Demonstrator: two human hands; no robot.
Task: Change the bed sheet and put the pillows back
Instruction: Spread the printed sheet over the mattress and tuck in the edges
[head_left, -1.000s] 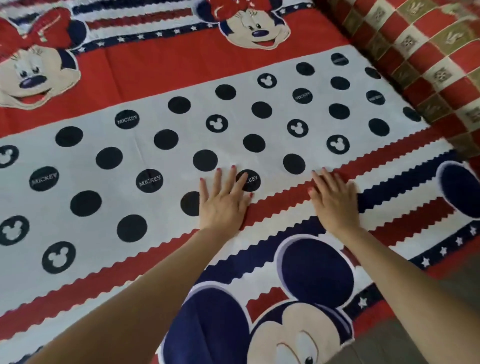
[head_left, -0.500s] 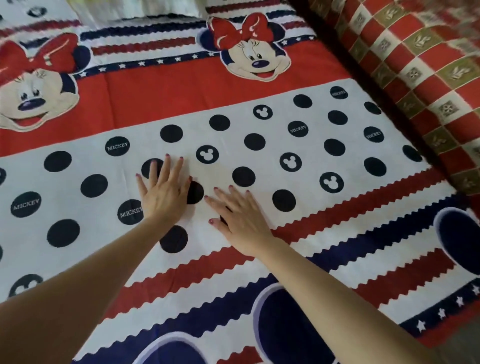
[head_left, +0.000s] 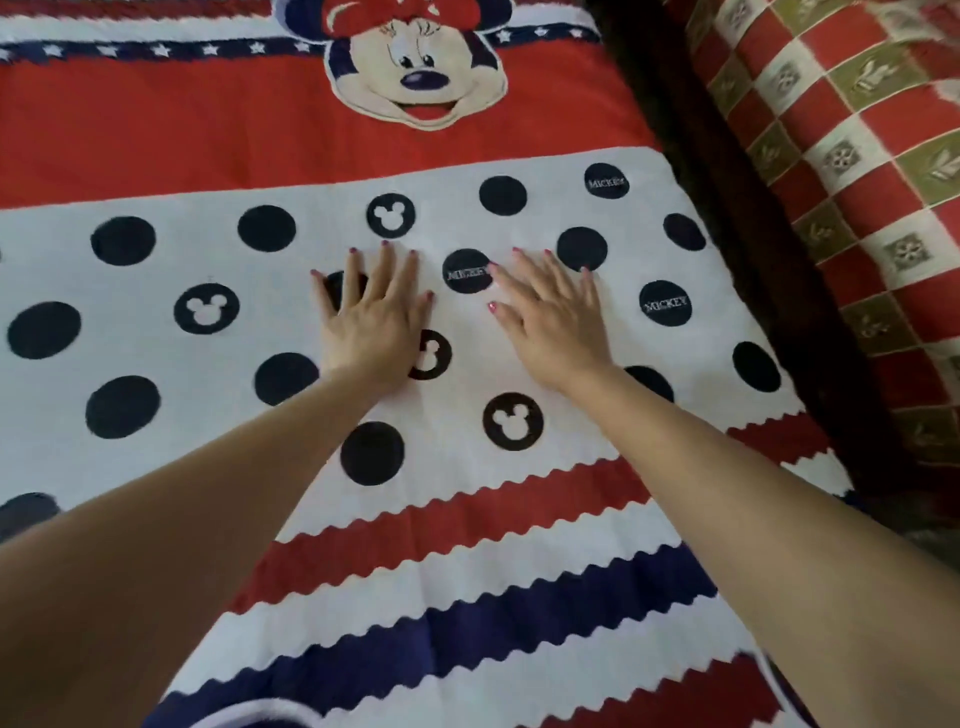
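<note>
Both hands lie flat on the spread bed sheet (head_left: 218, 130), side by side on its white, dotted band.

The left hand (head_left: 376, 319) and right hand (head_left: 553, 325) each press palm-down with fingers straight and spread, holding nothing, and a "MICKEY" dot shows between them. Compared with half a second ago, the view has shifted toward the sheet's right edge: the hands now sit nearer the dark gap beside the checkered red and olive cloth (head_left: 852, 135), and only one bow-wearing mouse face (head_left: 415, 78) shows at the top instead of two. The sheet covers the bed smoothly under both forearms.
</note>
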